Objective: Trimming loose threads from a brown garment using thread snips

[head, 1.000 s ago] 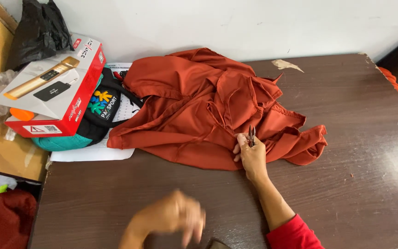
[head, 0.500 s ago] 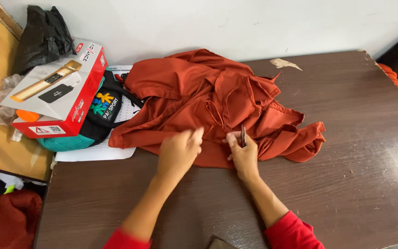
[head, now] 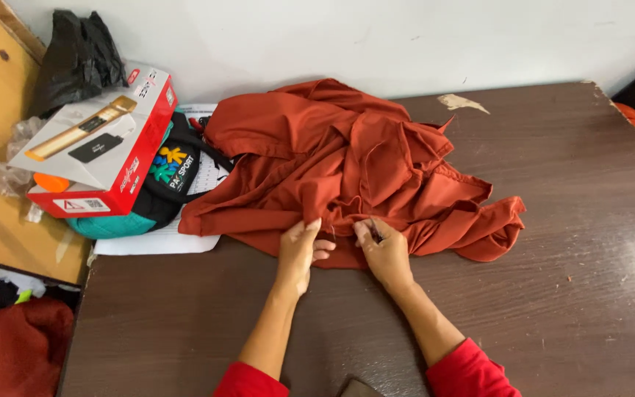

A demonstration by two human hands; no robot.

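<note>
A dark wooden bench point(head: 567, 242) was seen; a rust-red garment point(head: 354, 162), white papers point(head: 157, 241) and a scrap point(head: 461, 102) were laid on it.

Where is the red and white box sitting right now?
In the head view, the red and white box is at the far left of the brown table, resting on a black and teal bag, just left of the rust-orange garment.
</note>
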